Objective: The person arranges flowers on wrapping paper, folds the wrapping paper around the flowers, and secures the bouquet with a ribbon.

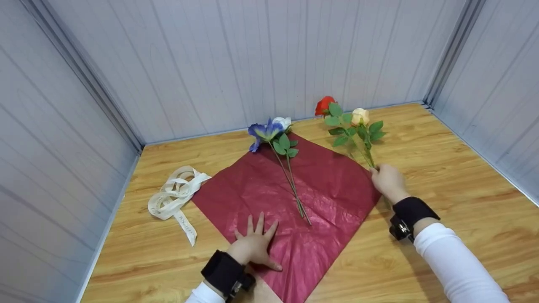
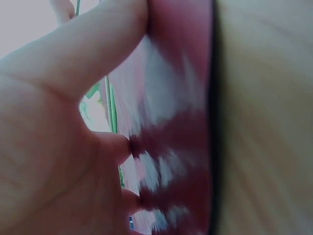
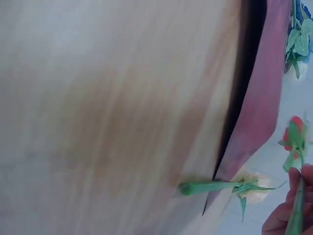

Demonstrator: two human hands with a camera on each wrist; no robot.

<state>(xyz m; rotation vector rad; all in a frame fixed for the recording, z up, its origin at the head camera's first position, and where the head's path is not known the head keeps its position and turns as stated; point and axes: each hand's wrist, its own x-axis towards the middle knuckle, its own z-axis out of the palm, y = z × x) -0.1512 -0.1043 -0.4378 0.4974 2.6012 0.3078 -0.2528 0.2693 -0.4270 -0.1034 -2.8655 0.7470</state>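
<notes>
A sheet of dark red wrapping paper [image 1: 332,185] lies with one corner toward me. My left hand [image 1: 252,246] rests on its near left edge, fingers spread and straight. A blue-purple flower [image 1: 266,132] and a white rose [image 1: 283,122] lie on the paper, their thin stems crossing near its middle. At the paper's right corner my right hand [image 1: 389,183] pinches the green stem of a red rose [image 1: 324,105]. Beside it is a cream rose [image 1: 360,116], whose separate stem end [image 3: 188,188] shows over the table in the right wrist view.
A loosely coiled cream ribbon [image 1: 177,191] with printed lettering lies left of the paper, one end trailing toward me. The wood-grain table [image 1: 442,176] is bounded by pale panelled walls [image 1: 252,63] at the back and both sides.
</notes>
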